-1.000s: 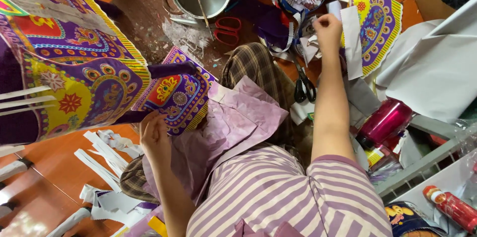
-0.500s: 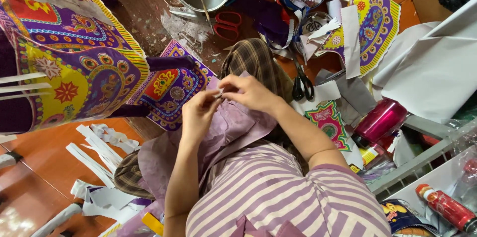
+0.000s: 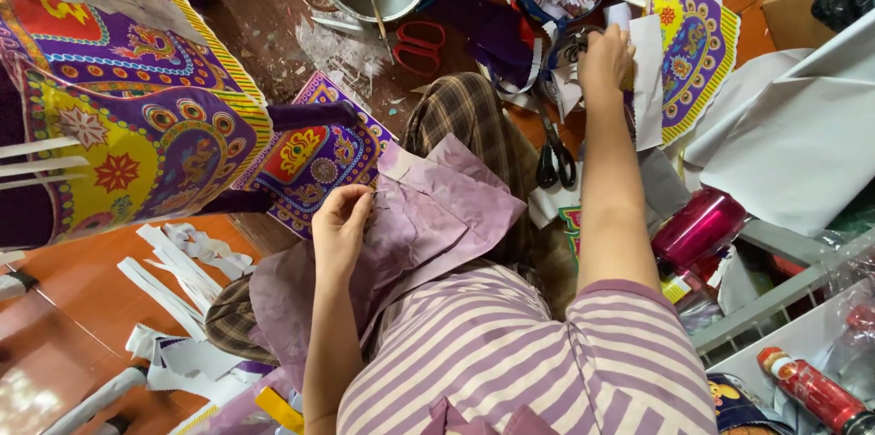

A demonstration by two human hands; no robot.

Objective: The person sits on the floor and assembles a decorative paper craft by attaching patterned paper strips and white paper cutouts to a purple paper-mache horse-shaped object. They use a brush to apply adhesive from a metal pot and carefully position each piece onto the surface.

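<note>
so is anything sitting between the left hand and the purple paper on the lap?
No. The left hand is already on the purple paper, fingertips pinching at its upper left edge, with nothing visible between them. The right hand is stretched away into the paper scraps beside the black scissors.

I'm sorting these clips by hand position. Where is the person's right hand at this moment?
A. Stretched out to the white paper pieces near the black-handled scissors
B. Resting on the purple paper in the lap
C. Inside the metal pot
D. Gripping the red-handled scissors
A: the right hand is stretched forward onto the white paper pieces, above the black-handled scissors; it is the left hand that rests on the purple paper sheet.
</note>
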